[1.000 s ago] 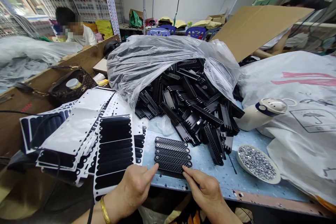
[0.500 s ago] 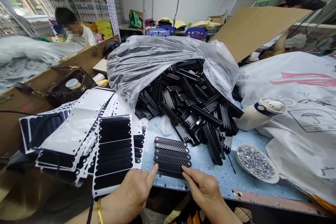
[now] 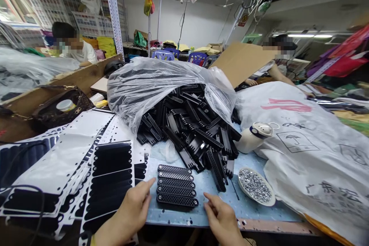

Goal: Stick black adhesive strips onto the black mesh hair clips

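Observation:
Several black bars [image 3: 176,185] with a raised diamond pattern and a small round screw-like spot near each end lie side by side on the blue tabletop in front of me. My left hand [image 3: 134,204] is just left of them, index finger stretched out and the other fingers loosely bent. To their right is my right hand [image 3: 219,214], index finger pointing forward, thumb underneath. Neither hand appears to touch the bars, and I see nothing held. A shallow bowl [image 3: 274,200] of small shiny metal pieces stands to the right.
Behind the bars, a heap of similar black parts [image 3: 201,132] spills from a clear plastic bag [image 3: 129,84]. Sheets of black strips [image 3: 111,177] lie left. A cream bottle [image 3: 250,138] leans by a large white sack [image 3: 294,142]. Two people [image 3: 86,52] are farther off.
Both hands have drawn apart from the bars, the left one leftward and the right one rightward. The nearest bar now sits slightly separated from the others. My view has tilted up and turned right.

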{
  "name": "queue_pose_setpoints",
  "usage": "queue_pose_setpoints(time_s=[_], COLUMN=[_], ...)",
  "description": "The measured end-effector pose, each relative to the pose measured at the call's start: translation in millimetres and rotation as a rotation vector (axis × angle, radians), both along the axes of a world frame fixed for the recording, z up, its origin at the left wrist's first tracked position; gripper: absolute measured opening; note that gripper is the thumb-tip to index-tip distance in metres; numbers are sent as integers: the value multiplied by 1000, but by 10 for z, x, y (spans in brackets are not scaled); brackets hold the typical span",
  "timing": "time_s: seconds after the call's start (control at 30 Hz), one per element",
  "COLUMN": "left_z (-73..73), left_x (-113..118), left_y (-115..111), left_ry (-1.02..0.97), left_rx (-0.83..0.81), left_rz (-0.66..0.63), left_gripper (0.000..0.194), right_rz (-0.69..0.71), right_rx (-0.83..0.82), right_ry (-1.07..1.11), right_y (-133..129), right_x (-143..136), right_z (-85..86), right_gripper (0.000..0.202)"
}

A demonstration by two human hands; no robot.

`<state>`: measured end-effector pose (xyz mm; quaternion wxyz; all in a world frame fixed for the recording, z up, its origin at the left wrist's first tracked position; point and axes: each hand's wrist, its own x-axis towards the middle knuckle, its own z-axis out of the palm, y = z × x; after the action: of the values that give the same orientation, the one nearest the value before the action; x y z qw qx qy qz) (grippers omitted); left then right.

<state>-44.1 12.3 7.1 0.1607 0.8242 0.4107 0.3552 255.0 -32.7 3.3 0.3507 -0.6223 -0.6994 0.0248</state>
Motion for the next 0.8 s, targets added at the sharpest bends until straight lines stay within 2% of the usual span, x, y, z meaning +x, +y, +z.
queue_pose_setpoints(time_s=[0.13, 0.23, 0.5, 0.8], left_z=[4, 58, 71, 64], left_x=[77, 148, 277, 323], left_y=[227, 288, 230, 256], left_ry=[266, 433, 463, 423], left_rx=[-86, -151, -172, -168], left_rz=[134, 160, 102, 104], left_gripper=[40, 28, 28, 29], right_rz=[-3, 50, 111, 58], right_rx=[24, 12, -25, 2], right_ry=[-140, -173, -244, -238], right_y=[58, 115, 154, 180], right_x=[-53, -88, -96, -222], right_z=[-152, -197, -196, -148], right_gripper=[37, 31, 36, 37])
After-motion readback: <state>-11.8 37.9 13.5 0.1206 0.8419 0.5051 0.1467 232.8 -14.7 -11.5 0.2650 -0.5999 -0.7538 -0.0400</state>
